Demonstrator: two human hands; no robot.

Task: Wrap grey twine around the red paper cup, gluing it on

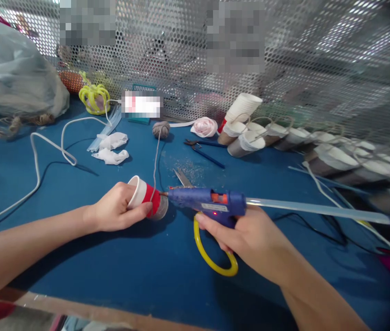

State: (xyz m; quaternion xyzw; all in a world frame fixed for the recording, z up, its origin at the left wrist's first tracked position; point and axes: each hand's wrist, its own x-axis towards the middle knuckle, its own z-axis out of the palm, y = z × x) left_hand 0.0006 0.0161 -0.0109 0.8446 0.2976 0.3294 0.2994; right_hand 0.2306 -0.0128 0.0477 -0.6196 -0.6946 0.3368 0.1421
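Note:
My left hand (pixel 121 207) is closed around a paper cup (pixel 138 194), tilted on its side with its white mouth toward me. Red covers its middle, and grey yarn wraps the base end. A strand of yarn (pixel 155 161) runs from the cup up to a small grey yarn ball (pixel 161 130). In my right hand (pixel 246 234) is a blue hot glue gun (pixel 205 202) with a long clear glue stick (pixel 319 210) out of its back. Its nozzle is at the yarn-wrapped part of the cup; whether they touch, I cannot tell. Yellow-handled scissors (pixel 200 246) lie beneath the gun.
Blue-handled pliers (pixel 208 156) and a pink ribbon roll (pixel 204 127) lie behind the gun. Several wrapped cups with handles (pixel 248 143) line the right back. A white cable (pixel 36 161) crosses the left side. A perforated metal screen (pixel 177 59) closes off the back.

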